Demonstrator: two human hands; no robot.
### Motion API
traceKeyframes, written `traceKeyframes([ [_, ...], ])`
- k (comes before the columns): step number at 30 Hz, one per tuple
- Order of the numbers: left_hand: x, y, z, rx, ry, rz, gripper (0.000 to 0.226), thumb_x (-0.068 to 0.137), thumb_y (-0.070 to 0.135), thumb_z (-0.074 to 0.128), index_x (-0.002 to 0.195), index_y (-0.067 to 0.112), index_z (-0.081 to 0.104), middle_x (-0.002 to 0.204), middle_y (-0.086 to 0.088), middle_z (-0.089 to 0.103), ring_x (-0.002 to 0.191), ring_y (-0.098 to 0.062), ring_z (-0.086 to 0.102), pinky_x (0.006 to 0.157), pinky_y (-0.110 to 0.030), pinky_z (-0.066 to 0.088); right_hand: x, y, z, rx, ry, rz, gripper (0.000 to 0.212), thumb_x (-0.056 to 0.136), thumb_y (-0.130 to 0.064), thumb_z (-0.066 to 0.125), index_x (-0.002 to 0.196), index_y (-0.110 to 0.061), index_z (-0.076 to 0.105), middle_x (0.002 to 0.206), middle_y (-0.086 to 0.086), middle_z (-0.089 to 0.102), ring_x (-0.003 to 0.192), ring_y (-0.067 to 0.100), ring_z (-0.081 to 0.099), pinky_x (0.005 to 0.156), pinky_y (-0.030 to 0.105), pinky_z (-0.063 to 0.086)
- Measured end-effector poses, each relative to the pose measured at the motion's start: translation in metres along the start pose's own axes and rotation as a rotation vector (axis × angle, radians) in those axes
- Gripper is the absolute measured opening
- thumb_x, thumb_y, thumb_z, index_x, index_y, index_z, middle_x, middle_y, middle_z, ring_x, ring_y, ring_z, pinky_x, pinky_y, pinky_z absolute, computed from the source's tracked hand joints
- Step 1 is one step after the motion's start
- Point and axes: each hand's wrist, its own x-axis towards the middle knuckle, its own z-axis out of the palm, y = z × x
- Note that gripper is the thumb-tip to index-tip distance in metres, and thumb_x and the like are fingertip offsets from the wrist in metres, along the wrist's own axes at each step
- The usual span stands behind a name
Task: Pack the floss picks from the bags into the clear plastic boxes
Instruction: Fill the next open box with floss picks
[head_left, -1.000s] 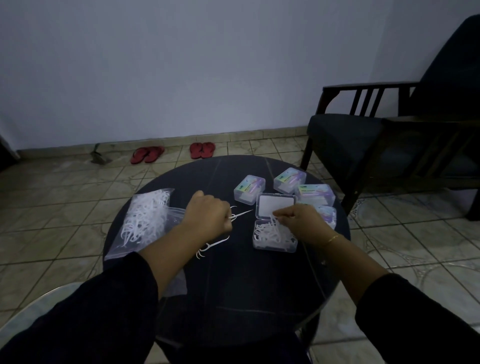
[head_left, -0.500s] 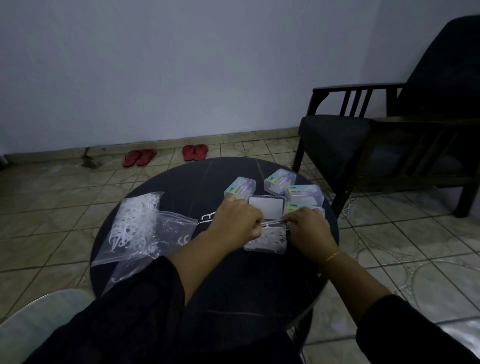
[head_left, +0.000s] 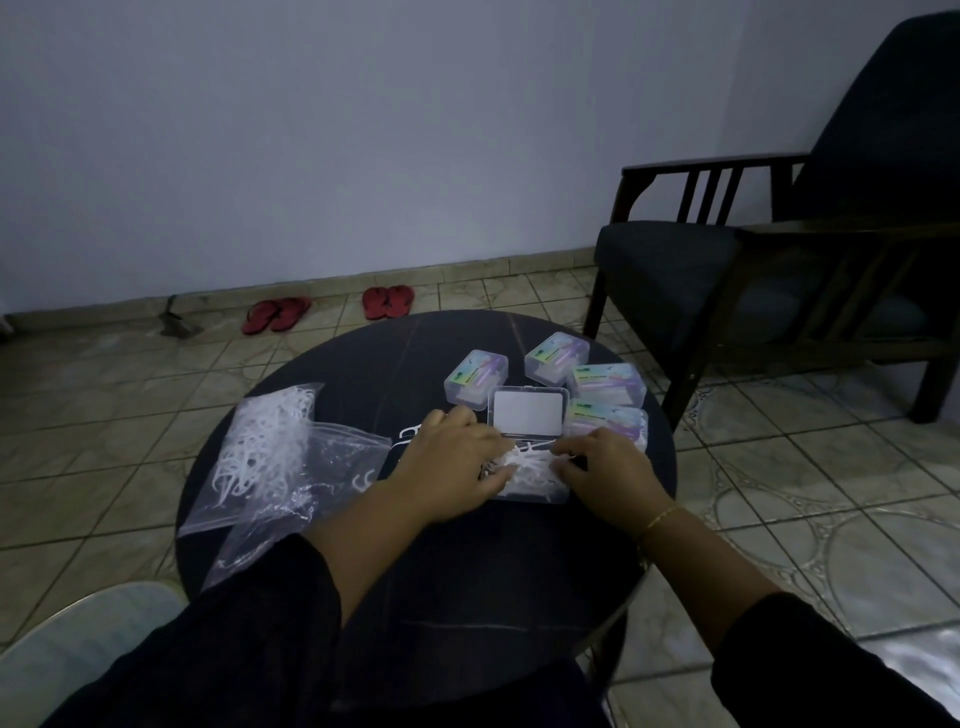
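Observation:
An open clear plastic box (head_left: 535, 493) lies mid-table with a heap of white floss picks (head_left: 530, 467) in its base and its lid (head_left: 527, 413) folded back. My left hand (head_left: 452, 462) rests flat on the heap from the left, fingers spread. At the box's right side, my right hand (head_left: 605, 473) has its fingers curled on the end of one floss pick (head_left: 537, 444). A clear bag of floss picks (head_left: 270, 447) lies at the table's left, with a nearly empty bag (head_left: 332, 467) beside it.
Several closed boxes with colourful labels (head_left: 605, 384) stand behind and right of the open one. Loose picks (head_left: 410, 431) lie left of my left hand. The round dark table (head_left: 467, 571) stands on tiled floor. A dark armchair (head_left: 753, 270) is at the right, red sandals (head_left: 387, 301) by the wall.
My left hand moved right from a loose pick on the table to the open box and opened flat onto the heap. My right hand stayed at the box.

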Motion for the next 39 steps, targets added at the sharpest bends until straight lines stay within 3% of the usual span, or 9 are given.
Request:
traceKeyframes([
  [7, 0.002, 0.008, -0.001, -0.025, 0.066, -0.114, 0.04, 0.088, 0.059, 0.05, 0.115, 0.033, 0.062, 0.116, 0.013, 0.058, 0.11, -0.012, 0.041, 0.086, -0.029, 0.025, 0.0, -0.008, -0.001, -0.011, 0.01, -0.055, 0.029, 0.096, -0.033, 0.049, 0.122, -0.029, 0.063, 0.115, 0.005, 0.053, 0.106, 0.019, 0.05, 0.096, 0.036, 0.043],
  [9, 0.002, 0.009, 0.0, -0.058, 0.085, -0.113, 0.043, 0.086, 0.057, 0.054, 0.123, 0.033, 0.056, 0.129, 0.013, 0.052, 0.117, -0.013, 0.04, 0.089, -0.029, 0.025, 0.001, -0.009, -0.002, 0.012, 0.023, -0.048, 0.031, 0.098, -0.032, 0.045, 0.125, -0.028, 0.061, 0.117, 0.006, 0.052, 0.109, 0.02, 0.047, 0.098, 0.036, 0.041],
  [12, 0.007, 0.009, -0.003, -0.034, -0.024, -0.046, 0.053, 0.092, 0.054, 0.047, 0.141, 0.037, 0.04, 0.148, 0.017, 0.037, 0.121, -0.013, 0.036, 0.092, -0.032, 0.025, 0.0, -0.011, -0.004, -0.003, 0.035, -0.085, 0.035, 0.099, -0.034, 0.041, 0.13, -0.027, 0.056, 0.13, 0.002, 0.048, 0.12, 0.02, 0.039, 0.103, 0.035, 0.033],
  [16, 0.008, 0.004, -0.003, 0.063, -0.061, -0.026, 0.047, 0.094, 0.059, 0.038, 0.134, 0.036, 0.05, 0.131, 0.018, 0.054, 0.11, -0.013, 0.038, 0.085, -0.033, 0.026, 0.0, -0.011, -0.006, -0.114, -0.062, -0.094, 0.039, 0.1, -0.039, 0.038, 0.137, -0.028, 0.048, 0.142, -0.005, 0.04, 0.13, 0.019, 0.029, 0.109, 0.041, 0.027],
  [21, 0.003, 0.005, -0.001, 0.042, -0.068, -0.08, 0.054, 0.093, 0.062, 0.036, 0.136, 0.033, 0.049, 0.131, 0.013, 0.054, 0.115, -0.013, 0.038, 0.087, -0.03, 0.025, -0.001, -0.007, -0.005, -0.059, 0.016, -0.088, 0.036, 0.098, -0.037, 0.042, 0.131, -0.026, 0.055, 0.131, -0.003, 0.049, 0.121, 0.016, 0.035, 0.103, 0.033, 0.03],
  [29, -0.017, 0.02, 0.011, -0.049, 0.002, -0.178, 0.061, 0.091, 0.063, 0.037, 0.14, 0.027, 0.043, 0.143, 0.018, 0.041, 0.117, -0.012, 0.035, 0.096, -0.029, 0.023, -0.014, 0.002, 0.008, -0.071, 0.09, -0.115, 0.033, 0.098, -0.038, 0.043, 0.125, -0.029, 0.06, 0.125, -0.004, 0.05, 0.115, 0.017, 0.039, 0.099, 0.032, 0.032],
  [35, -0.025, 0.033, 0.017, -0.059, 0.043, -0.243, 0.075, 0.088, 0.067, 0.027, 0.149, 0.024, 0.027, 0.152, 0.014, 0.028, 0.123, -0.013, 0.03, 0.099, -0.03, 0.021, -0.021, -0.003, 0.011, -0.015, 0.216, -0.1, 0.037, 0.098, -0.035, 0.045, 0.132, -0.028, 0.054, 0.131, 0.0, 0.049, 0.12, 0.021, 0.039, 0.099, 0.033, 0.031],
  [37, -0.028, 0.035, 0.017, -0.041, 0.044, -0.248, 0.078, 0.083, 0.068, 0.013, 0.15, 0.028, 0.025, 0.155, 0.014, 0.023, 0.126, -0.013, 0.028, 0.1, -0.031, 0.021, -0.025, -0.005, 0.011, -0.029, 0.194, -0.126, 0.038, 0.097, -0.041, 0.045, 0.133, -0.034, 0.051, 0.136, -0.003, 0.043, 0.126, 0.019, 0.034, 0.102, 0.035, 0.027],
  [39, -0.029, 0.036, 0.018, -0.044, 0.041, -0.261, 0.067, 0.09, 0.061, 0.02, 0.149, 0.03, 0.027, 0.156, 0.013, 0.021, 0.129, -0.013, 0.026, 0.1, -0.032, 0.021, -0.028, -0.008, 0.01, -0.053, 0.136, -0.15, 0.04, 0.093, -0.049, 0.047, 0.132, -0.04, 0.049, 0.141, -0.007, 0.036, 0.131, 0.017, 0.027, 0.106, 0.036, 0.023],
])
